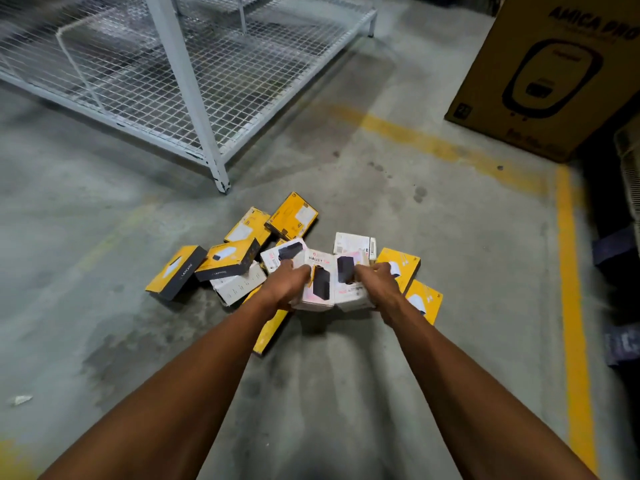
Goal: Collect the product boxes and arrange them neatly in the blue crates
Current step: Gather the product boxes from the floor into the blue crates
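Evidently the collecting step is in hand: the left hand (pixel 289 284) and the right hand (pixel 375 284) each curl round the outer side of a pair of white product boxes (pixel 330 289), pressing them together just above the pile of yellow boxes (pixel 228 259) scattered on the concrete floor (pixel 346 393). No blue crate shows here, so the next move likely calls for lifting the pair level and carrying it to one.
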Tool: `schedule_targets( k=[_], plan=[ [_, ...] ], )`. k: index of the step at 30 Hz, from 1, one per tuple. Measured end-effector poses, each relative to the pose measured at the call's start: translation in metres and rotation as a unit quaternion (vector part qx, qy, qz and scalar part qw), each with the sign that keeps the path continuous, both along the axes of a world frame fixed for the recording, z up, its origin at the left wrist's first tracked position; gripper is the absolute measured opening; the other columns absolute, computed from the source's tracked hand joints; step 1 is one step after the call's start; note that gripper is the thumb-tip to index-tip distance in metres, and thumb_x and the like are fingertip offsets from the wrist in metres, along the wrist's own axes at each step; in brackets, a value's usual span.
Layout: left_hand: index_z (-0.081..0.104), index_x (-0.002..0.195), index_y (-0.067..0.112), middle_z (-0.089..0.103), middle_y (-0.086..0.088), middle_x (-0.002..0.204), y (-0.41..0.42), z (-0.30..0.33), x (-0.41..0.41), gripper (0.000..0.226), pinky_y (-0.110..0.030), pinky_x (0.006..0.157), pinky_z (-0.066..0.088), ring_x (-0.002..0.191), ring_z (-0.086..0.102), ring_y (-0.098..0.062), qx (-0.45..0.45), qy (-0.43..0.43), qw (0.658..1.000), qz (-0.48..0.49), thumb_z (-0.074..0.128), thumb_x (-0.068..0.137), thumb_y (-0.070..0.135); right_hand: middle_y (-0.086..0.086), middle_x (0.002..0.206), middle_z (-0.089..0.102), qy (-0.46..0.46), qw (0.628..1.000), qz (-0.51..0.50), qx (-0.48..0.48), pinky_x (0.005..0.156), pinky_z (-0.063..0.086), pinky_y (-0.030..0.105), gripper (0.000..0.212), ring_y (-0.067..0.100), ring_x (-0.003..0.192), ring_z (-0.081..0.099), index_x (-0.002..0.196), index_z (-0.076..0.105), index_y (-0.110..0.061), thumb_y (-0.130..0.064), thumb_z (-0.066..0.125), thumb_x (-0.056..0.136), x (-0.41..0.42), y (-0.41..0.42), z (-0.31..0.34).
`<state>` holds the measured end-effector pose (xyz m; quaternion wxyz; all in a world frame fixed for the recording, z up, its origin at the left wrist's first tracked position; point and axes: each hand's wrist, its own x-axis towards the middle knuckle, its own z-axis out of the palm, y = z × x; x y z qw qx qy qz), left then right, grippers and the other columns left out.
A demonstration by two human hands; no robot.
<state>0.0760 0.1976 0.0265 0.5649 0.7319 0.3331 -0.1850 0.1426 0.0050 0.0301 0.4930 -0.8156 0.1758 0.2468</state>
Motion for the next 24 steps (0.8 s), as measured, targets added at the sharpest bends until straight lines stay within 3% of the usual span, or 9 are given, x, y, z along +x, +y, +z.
schedule_targets(
  k=[2, 5, 11, 15, 19, 21, 24],
  plan=[
    [0.061, 0.119, 0.023, 0.072, -0.006, 0.107, 0.000, 0.035, -0.014, 0.032, -0.044, 0.082, 0.063, 0.094, 0.071, -0.024, -0.060, -0.006, 0.998, 0.028, 0.050, 0.090, 0.029, 0.005, 0.091, 0.072, 0.033, 0.997, -0.022, 0.069, 0.088, 0.061, 0.053, 0.023, 0.027, 0.087, 0.070, 0.100, 0.066, -0.021, -0.036, 0.058, 0.085, -0.013, -0.004, 0.028],
    [0.063, 0.107, 0.017, 0.068, -0.004, 0.084, 0.002, 0.088, -0.039, 0.019, -0.039, 0.079, 0.056, 0.081, 0.066, -0.024, -0.120, -0.007, 0.991, 0.060, 0.047, 0.095, 0.020, 0.010, 0.089, 0.073, 0.090, 0.982, -0.057, 0.156, 0.089, 0.056, 0.061, 0.022, 0.030, 0.083, 0.069, 0.099, 0.063, -0.019, -0.025, 0.043, 0.089, -0.038, -0.009, 0.074],
    [0.069, 0.109, 0.022, 0.073, -0.009, 0.102, 0.011, 0.218, -0.092, 0.024, -0.037, 0.069, 0.057, 0.083, 0.069, -0.025, -0.189, -0.001, 0.968, 0.168, 0.047, 0.101, 0.028, 0.010, 0.085, 0.078, 0.146, 0.944, -0.127, 0.268, 0.100, 0.051, 0.058, 0.032, 0.032, 0.090, 0.068, 0.104, 0.067, -0.016, -0.023, 0.038, 0.094, -0.091, -0.010, 0.202],
    [0.072, 0.113, 0.019, 0.077, -0.010, 0.111, 0.018, 0.330, -0.124, 0.031, -0.038, 0.069, 0.059, 0.090, 0.072, -0.027, -0.203, 0.002, 0.957, 0.208, 0.053, 0.093, 0.034, 0.010, 0.091, 0.077, 0.146, 0.934, -0.131, 0.297, 0.088, 0.056, 0.051, 0.035, 0.030, 0.088, 0.068, 0.114, 0.067, -0.016, -0.025, 0.039, 0.095, -0.118, 0.000, 0.319],
    [0.070, 0.116, 0.017, 0.077, -0.009, 0.102, 0.027, 0.459, -0.146, 0.035, -0.032, 0.064, 0.056, 0.077, 0.072, -0.022, -0.205, -0.011, 0.955, 0.213, 0.056, 0.091, 0.036, 0.011, 0.091, 0.075, 0.131, 0.941, -0.106, 0.294, 0.081, 0.058, 0.047, 0.029, 0.028, 0.085, 0.070, 0.112, 0.065, -0.013, -0.024, 0.044, 0.095, -0.141, 0.012, 0.449],
    [0.071, 0.112, 0.016, 0.076, -0.010, 0.101, 0.031, 0.528, -0.156, 0.029, -0.033, 0.071, 0.054, 0.074, 0.070, -0.022, -0.215, -0.029, 0.954, 0.206, 0.052, 0.097, 0.033, 0.013, 0.096, 0.074, 0.118, 0.946, -0.092, 0.286, 0.075, 0.059, 0.044, 0.029, 0.025, 0.083, 0.071, 0.113, 0.064, -0.012, -0.025, 0.046, 0.094, -0.148, 0.019, 0.514],
    [0.069, 0.110, 0.018, 0.075, -0.010, 0.103, 0.041, 0.625, -0.168, 0.025, -0.031, 0.068, 0.053, 0.070, 0.069, -0.017, -0.196, -0.066, 0.960, 0.186, 0.049, 0.102, 0.030, 0.018, 0.110, 0.075, 0.095, 0.954, -0.069, 0.276, 0.069, 0.060, 0.039, 0.050, 0.024, 0.083, 0.072, 0.125, 0.061, -0.005, -0.034, 0.052, 0.086, -0.155, 0.033, 0.605]
  ],
)
